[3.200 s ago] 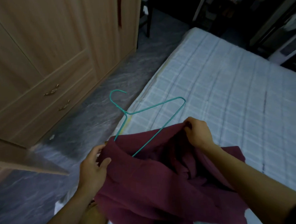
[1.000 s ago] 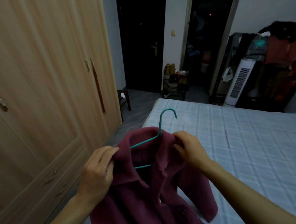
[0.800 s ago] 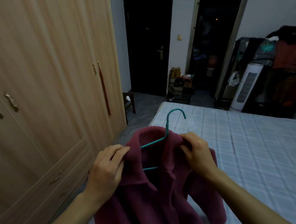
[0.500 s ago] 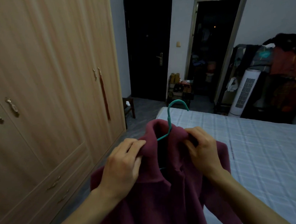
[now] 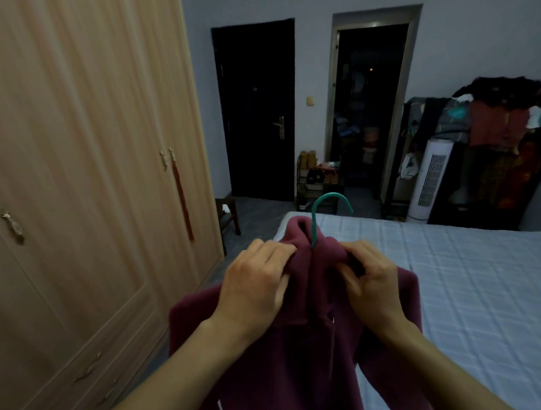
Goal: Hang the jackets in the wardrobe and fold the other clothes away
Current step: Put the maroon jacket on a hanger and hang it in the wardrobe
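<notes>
Two bare hands hold a maroon jacket [image 5: 314, 353] up by its collar, on a teal hanger [image 5: 321, 211].

The left hand [image 5: 254, 287] and right hand [image 5: 372, 281] each pinch the collar in a closed grip, either side of the hanger's hook. The jacket hangs in the air between the closed wooden wardrobe [image 5: 83, 183] and the bed [image 5: 486, 287].

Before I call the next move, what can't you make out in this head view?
- Green hanger: only its hook shows; the maroon jacket covers the rest.
- Jacket hem: cut off by the bottom edge.
- Collar fastening: hidden by the left hand and right hand gripping it.
- Wardrobe: doors closed, interior unseen.
- Far doorway: too dark.
</notes>
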{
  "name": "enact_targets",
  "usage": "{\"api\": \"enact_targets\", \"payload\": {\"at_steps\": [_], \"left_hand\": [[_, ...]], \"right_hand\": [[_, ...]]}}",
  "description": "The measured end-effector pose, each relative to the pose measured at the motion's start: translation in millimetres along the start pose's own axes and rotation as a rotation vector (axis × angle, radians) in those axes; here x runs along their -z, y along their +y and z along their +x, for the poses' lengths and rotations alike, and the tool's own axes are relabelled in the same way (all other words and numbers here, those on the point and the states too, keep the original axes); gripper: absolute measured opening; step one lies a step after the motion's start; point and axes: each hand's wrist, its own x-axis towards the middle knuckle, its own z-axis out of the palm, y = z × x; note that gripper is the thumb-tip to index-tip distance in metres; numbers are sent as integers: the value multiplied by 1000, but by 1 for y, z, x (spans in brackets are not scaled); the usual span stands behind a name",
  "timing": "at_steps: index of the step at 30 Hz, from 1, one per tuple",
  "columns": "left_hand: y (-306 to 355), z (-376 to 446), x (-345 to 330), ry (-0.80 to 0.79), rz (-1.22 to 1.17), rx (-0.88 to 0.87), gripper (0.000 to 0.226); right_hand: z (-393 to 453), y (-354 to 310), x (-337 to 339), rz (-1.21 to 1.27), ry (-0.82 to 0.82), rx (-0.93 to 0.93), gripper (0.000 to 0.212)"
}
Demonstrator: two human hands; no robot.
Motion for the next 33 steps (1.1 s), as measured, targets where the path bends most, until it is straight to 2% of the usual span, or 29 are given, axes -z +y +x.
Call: {"api": "enact_targets", "payload": {"at_steps": [2, 5, 9, 12, 14, 17, 20, 22, 25, 28, 33], "left_hand": [[-1, 6, 9, -81, -11, -23, 40], [-4, 24, 37, -294, -112, -13, 42], [-5, 78, 85, -568, -307, 90, 13], [-11, 125, 104, -720, -262, 122, 20], [-16, 148, 107, -673, -239, 99, 17], [-20, 165, 104, -472, -215, -30, 8], [-22, 166, 105, -442, -200, -147, 14], [-24, 161, 110, -444, -268, -146, 14], [-19, 149, 124, -362, -359, -108, 15], [-10, 128, 140, -310, -348, -41, 10], [13, 73, 167, -356, -426, 54, 37]], "right_hand": [[0, 0, 3, 6, 24, 4, 21], [8, -1, 8, 25, 72, 15, 18], [29, -10, 13, 67, 90, 42, 21], [47, -19, 16, 112, 79, 77, 24], [58, -22, 22, 144, 83, 96, 23], [72, -25, 35, 183, 97, 107, 22], [81, -26, 47, 250, 80, 111, 19], [84, -28, 51, 284, 72, 117, 19], [86, -26, 52, 336, 87, 97, 20], [91, -24, 51, 388, 105, 39, 23], [97, -30, 46, 388, 120, -5, 26]]}}
